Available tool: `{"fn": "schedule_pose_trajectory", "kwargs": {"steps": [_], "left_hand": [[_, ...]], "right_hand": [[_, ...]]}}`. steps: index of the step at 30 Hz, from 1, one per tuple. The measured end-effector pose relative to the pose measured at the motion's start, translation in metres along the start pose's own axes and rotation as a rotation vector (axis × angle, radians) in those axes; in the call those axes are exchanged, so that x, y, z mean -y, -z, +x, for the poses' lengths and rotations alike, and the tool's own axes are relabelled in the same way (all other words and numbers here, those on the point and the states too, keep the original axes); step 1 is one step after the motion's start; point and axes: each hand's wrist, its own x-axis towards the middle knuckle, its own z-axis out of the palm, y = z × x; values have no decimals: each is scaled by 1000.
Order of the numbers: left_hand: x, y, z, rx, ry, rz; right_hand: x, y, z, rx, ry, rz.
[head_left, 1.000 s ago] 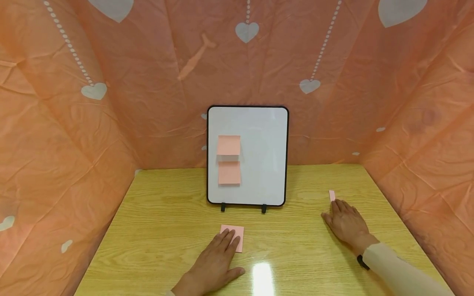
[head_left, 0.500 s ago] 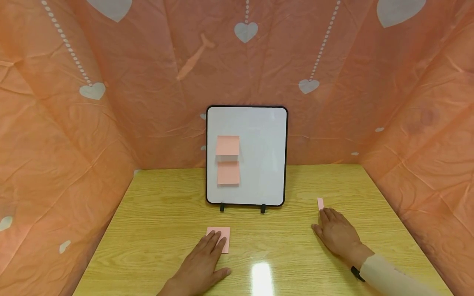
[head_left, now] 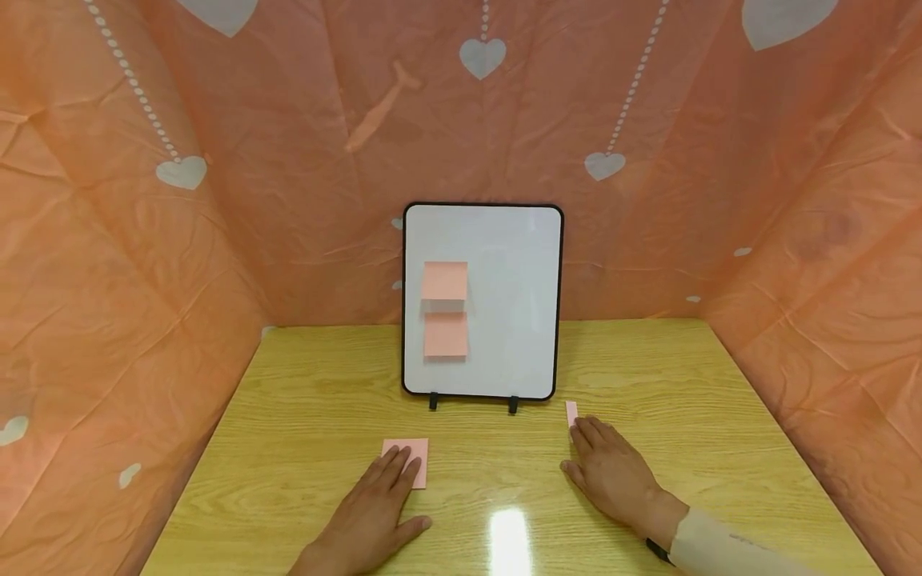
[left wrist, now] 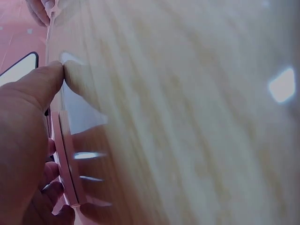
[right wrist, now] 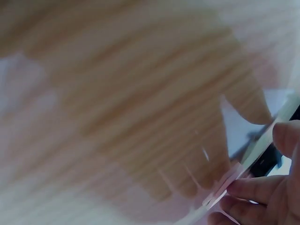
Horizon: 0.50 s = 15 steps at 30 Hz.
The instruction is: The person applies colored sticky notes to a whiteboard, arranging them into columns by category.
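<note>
My left hand [head_left: 374, 508] rests on a square pink sticky note pad [head_left: 422, 450] at the front left of the table, fingers straight across it and thumb spread to the side. In the left wrist view this pad [left wrist: 68, 161] appears edge-on, as a thick stack under the fingertips. Right of the whiteboard stand, my right hand [head_left: 615, 476] lays straight fingers on a narrow pink sticky note strip [head_left: 571, 410]. The strip's far end shows; the fingers hide the rest. The right wrist view has the strip [right wrist: 223, 186] flat on the table beneath the fingertips.
A black-framed whiteboard [head_left: 515, 300] stands upright at the table's back on black feet [head_left: 513, 405]. Two pink sticky notes, an upper note [head_left: 444, 281] and a lower note [head_left: 445, 334], are stuck on its left half. An orange heart-patterned cloth [head_left: 302, 200] surrounds the table [head_left: 288, 416].
Both hands have slid left over the table. The left hand carried the square pad along; the right brought the narrow strip left and nearer, close to the whiteboard's lower right corner.
</note>
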Motion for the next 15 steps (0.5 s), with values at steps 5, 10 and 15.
{"fn": "schedule_pose_trajectory", "kwargs": {"steps": [5,10,15], "left_hand": [[3,3,-2,-2,9,-31],[6,2,-3,-20,9,-37],[7,1,-2,-22,7,-40]], "right_hand": [[23,1,4,55,46,27],[44,-3,10,55,120,12],[63,-3,17,74,164,30]]}}
